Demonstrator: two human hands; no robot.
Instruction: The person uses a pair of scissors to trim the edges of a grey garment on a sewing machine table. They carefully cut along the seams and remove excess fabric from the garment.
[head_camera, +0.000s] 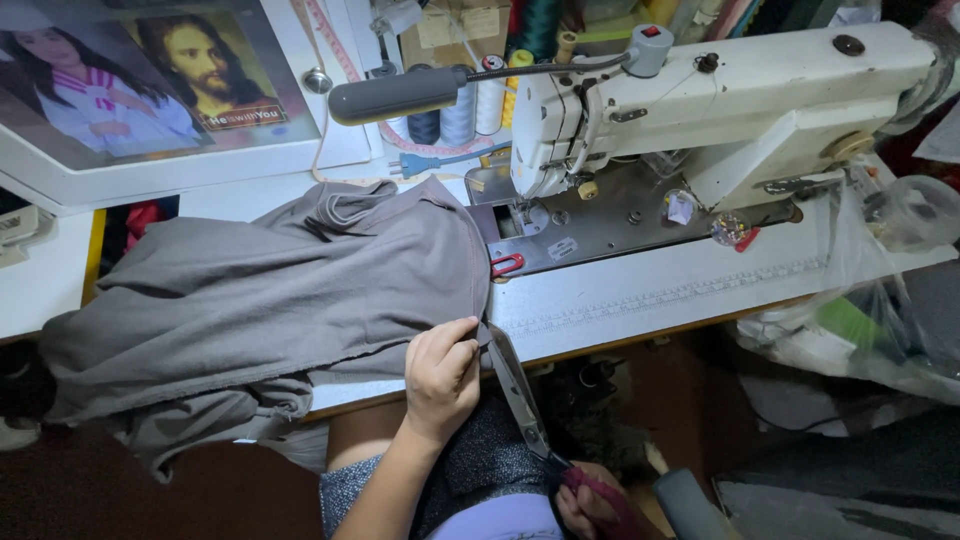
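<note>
Item, nearest me: my right hand (588, 508), low at the frame's edge, curled shut round the dark red handles of a pair of long scissors (522, 393), whose blades run up and away to meet the cloth. Item: my left hand (441, 373), fingers bunched, pinching the near edge of the grey fabric (270, 290) just beside the blade tips. Item: the fabric itself, a large soft heap spread over the left half of the white sewing table (640, 295), one fold hanging off the near edge toward my lap. Item: white sewing machine (720, 110) at the back right, its needle end just beside the cloth, a red clip (507, 264) at the plate's corner. Item: thread spools (470, 105) and a grey lamp arm (400, 93) behind. Step in hand, as I judge it: trimming the fabric edge, blades at the cut. Next move, I reckon, calls for keeping the edge taut in the pinch and my fingertips clear of the blades.
</note>
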